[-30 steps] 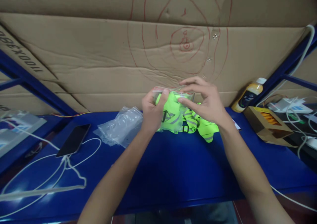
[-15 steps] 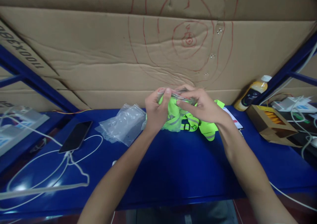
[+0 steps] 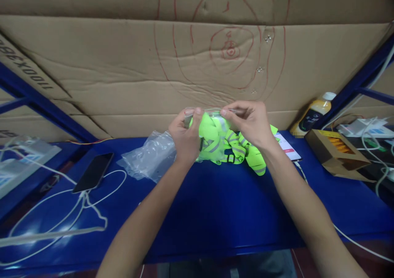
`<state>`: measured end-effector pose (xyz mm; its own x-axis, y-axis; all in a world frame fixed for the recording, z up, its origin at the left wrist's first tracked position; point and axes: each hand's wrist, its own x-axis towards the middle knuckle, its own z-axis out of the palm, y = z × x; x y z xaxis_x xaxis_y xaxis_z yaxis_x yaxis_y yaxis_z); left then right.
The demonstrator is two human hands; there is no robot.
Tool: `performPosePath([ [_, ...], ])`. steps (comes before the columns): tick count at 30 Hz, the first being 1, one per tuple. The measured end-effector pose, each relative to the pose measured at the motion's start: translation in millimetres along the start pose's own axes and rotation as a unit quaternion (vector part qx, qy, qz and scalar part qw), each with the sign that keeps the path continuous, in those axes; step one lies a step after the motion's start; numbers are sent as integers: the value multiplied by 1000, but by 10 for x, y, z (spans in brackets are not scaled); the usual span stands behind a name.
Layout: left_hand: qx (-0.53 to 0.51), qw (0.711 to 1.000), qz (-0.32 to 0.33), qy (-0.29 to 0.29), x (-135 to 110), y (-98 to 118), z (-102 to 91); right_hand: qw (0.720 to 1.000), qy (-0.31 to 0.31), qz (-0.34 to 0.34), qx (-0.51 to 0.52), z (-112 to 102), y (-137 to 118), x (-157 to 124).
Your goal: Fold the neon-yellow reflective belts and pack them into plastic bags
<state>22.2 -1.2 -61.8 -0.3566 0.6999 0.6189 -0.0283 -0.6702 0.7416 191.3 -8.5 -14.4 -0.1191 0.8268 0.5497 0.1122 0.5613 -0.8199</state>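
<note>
A clear zip bag point(image 3: 212, 113) stuffed with neon-yellow reflective straps point(image 3: 215, 140) is held upright above the blue table point(image 3: 215, 204). My left hand point(image 3: 184, 136) pinches the bag's top edge at its left end. Pinching the same edge toward the right is my right hand point(image 3: 250, 122), thumb and forefinger pressed together. More neon-yellow straps point(image 3: 252, 157) with grey bands lie on the table just under my right wrist.
A heap of empty clear bags point(image 3: 147, 157) lies left of my hands. Further left are a dark phone point(image 3: 93, 172) and white cable loops point(image 3: 61, 212). At right stand a yellow bottle point(image 3: 314, 114), an open cardboard box point(image 3: 335, 153), a white card point(image 3: 286, 144). Cardboard wall point(image 3: 123, 73) behind.
Both hands lifted the bag slightly and my right hand's pinch shifted along its top edge; the bag sits a little further left than before.
</note>
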Motion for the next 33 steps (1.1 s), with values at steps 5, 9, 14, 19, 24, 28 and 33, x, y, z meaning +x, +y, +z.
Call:
performPosePath([
  [5,-87,992,-80,-36,-3,35,49,996,89,-24,-19,44,101,25],
  [9,-134,979,-119,-98,13,61,49,989,138,-47,-34,33,168,43],
  [14,-129,987,-88,-37,73,-10,-6,998,47,23,19,-23,183,70],
  [19,-120,984,-119,-58,104,-60,-7,998,52,32,-17,-106,251,101],
  [24,-117,985,-108,-65,164,-121,-54,997,52,2,-58,-101,344,133],
  [28,-152,976,-153,-23,216,-155,-135,1000,16,7,-7,-16,379,130],
  [33,-202,967,-155,-26,192,-168,-100,991,-57,62,107,47,401,101],
])
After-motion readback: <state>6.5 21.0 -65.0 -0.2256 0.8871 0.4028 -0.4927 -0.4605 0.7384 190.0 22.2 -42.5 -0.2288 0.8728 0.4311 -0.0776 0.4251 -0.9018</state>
